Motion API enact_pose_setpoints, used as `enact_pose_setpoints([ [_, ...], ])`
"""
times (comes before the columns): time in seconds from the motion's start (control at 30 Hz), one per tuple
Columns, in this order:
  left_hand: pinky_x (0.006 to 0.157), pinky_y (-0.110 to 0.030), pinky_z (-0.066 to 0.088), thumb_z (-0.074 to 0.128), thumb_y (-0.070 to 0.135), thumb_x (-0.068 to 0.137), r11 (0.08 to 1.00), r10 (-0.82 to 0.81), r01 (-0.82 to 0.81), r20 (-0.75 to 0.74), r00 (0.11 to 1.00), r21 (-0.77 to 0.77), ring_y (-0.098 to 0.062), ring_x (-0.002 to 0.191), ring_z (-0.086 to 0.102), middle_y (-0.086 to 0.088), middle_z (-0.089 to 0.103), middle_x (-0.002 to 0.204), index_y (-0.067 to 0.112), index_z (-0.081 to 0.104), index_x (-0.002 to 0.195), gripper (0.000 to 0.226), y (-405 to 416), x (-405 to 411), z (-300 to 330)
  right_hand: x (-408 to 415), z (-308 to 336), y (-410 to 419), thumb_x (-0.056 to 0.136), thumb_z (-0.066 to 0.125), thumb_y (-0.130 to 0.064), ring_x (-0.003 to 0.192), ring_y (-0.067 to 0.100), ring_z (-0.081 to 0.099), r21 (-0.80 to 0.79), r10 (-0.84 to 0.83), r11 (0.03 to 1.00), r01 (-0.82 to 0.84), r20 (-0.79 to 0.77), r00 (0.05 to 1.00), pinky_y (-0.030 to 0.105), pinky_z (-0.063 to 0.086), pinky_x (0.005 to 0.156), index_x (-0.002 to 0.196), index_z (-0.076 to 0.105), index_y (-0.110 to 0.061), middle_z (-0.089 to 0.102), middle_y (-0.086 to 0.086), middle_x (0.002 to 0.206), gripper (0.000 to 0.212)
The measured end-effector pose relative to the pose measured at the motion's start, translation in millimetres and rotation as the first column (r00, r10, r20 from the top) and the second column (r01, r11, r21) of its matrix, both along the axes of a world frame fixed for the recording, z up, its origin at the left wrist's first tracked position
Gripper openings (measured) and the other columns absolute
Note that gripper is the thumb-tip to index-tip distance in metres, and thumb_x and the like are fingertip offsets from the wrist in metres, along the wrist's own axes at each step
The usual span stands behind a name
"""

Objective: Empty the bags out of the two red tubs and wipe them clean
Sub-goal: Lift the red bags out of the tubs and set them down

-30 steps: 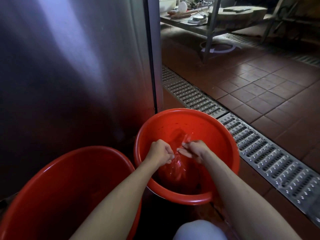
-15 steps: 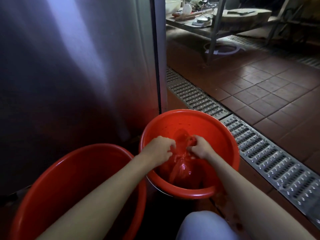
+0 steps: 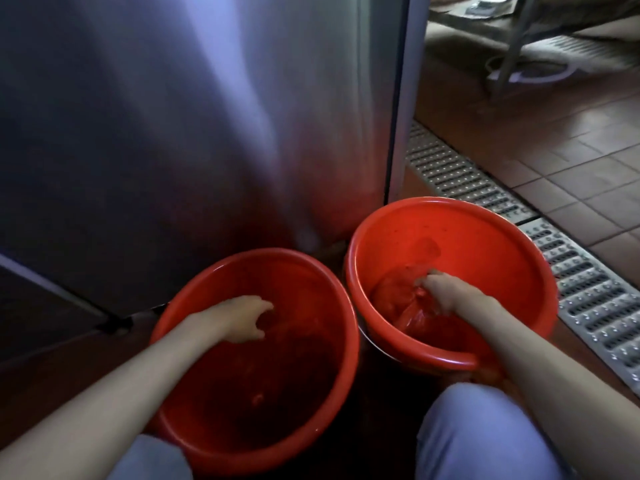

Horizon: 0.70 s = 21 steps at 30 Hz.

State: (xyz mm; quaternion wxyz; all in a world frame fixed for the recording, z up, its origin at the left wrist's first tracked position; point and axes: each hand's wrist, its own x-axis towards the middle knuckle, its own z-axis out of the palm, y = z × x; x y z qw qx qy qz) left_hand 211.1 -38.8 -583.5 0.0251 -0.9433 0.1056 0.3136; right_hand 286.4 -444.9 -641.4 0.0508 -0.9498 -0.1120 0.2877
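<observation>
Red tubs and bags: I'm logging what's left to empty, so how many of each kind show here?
Red tubs: 2, the left tub and the right tub
Red bags clearly visible: 1, the bag pinched by the right hand
Total: 3

The left hand point(image 3: 242, 320) has let go of the bag point(image 3: 401, 303) and reached into the nearer tub point(image 3: 349, 341). Only the right hand point(image 3: 441, 294) now grips the bag in the farther tub point(image 3: 540, 271).
</observation>
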Motion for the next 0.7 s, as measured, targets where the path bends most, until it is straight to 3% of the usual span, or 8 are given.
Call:
enact_pose_setpoints([
  [0.17,0.116,-0.027,0.034,0.085,0.014,0.084,0.997,-0.042,0.055,-0.205,0.978,0.061,-0.028,0.151,0.037,-0.008,0.025,0.17,0.03,0.022,0.165,0.104,-4,-12,-32,7,-35,-3,0.084,0.069,-0.018,0.126,0.034,0.061,-0.003,-0.028,1.0,0.029,0.105,0.994,0.042,0.049,0.105,0.137,0.056,-0.028,0.06,0.011,0.137,0.056],
  [0.33,0.111,-0.027,0.036,0.065,0.01,0.098,0.995,-0.103,0.099,-0.199,0.975,-0.028,-0.031,0.141,0.049,-0.013,0.03,0.168,0.026,-0.001,0.166,0.096,-13,-16,-60,-2,-32,-8,0.077,0.064,-0.013,0.116,0.036,0.067,0.082,-0.083,0.994,0.068,0.195,0.977,0.043,0.055,0.095,0.125,0.061,-0.028,0.069,0.009,0.125,0.051],
  [0.43,0.103,-0.021,0.04,0.055,0.014,0.104,0.955,-0.295,0.295,-0.158,0.942,-0.02,-0.028,0.138,0.052,0.0,0.039,0.16,0.032,0.03,0.161,0.065,-4,-15,-75,-15,-8,1,0.08,0.067,-0.012,0.114,0.039,0.066,0.15,-0.16,0.981,0.126,0.24,0.957,0.042,0.052,0.091,0.126,0.062,-0.022,0.071,0.012,0.119,0.047],
  [0.5,0.08,-0.016,0.044,0.057,0.026,0.106,0.937,-0.349,0.346,-0.075,0.934,-0.048,-0.019,0.11,0.067,0.008,0.064,0.121,0.03,0.067,0.118,0.017,3,-18,-83,-16,-3,4,0.081,0.071,-0.013,0.113,0.04,0.065,0.179,-0.183,0.974,0.137,0.272,0.945,0.043,0.05,0.088,0.13,0.06,-0.02,0.072,0.012,0.117,0.051],
  [0.53,0.073,-0.019,0.045,0.061,0.033,0.101,0.952,-0.287,0.287,0.021,0.958,-0.11,-0.013,0.088,0.067,0.009,0.067,0.099,0.033,0.067,0.096,0.008,8,-19,-91,-16,-3,5,0.08,0.073,-0.012,0.113,0.039,0.065,0.191,-0.194,0.971,0.143,0.28,0.94,0.043,0.05,0.087,0.129,0.061,-0.02,0.072,0.012,0.116,0.051],
  [0.57,0.069,-0.024,0.048,0.066,0.04,0.091,0.949,-0.259,0.267,0.069,0.963,-0.168,-0.013,0.076,0.064,0.006,0.067,0.085,0.033,0.066,0.086,0.009,16,-18,-99,-16,-2,5,0.079,0.073,-0.011,0.112,0.039,0.065,0.199,-0.209,0.968,0.155,0.285,0.935,0.043,0.05,0.086,0.125,0.064,-0.02,0.072,0.012,0.114,0.048],
  [0.63,0.076,-0.032,0.052,0.068,0.046,0.076,0.919,-0.339,0.346,0.07,0.938,-0.189,-0.02,0.082,0.066,0.003,0.069,0.089,0.045,0.063,0.091,0.016,29,-12,-104,-16,-3,1,0.075,0.073,-0.008,0.105,0.039,0.068,0.221,-0.251,0.957,0.19,0.294,0.922,0.041,0.05,0.079,0.108,0.071,-0.018,0.074,0.013,0.104,0.035],
  [0.7,0.081,-0.026,0.051,0.075,0.031,0.081,0.955,-0.176,0.156,-0.058,0.983,-0.25,-0.017,0.093,0.068,0.008,0.071,0.098,0.042,0.065,0.105,0.028,32,-7,-83,-15,-1,-5,0.073,0.076,-0.008,0.094,0.041,0.069,0.249,-0.29,0.944,0.217,0.312,0.905,0.041,0.049,0.071,0.089,0.071,-0.013,0.073,0.015,0.091,0.018],
])
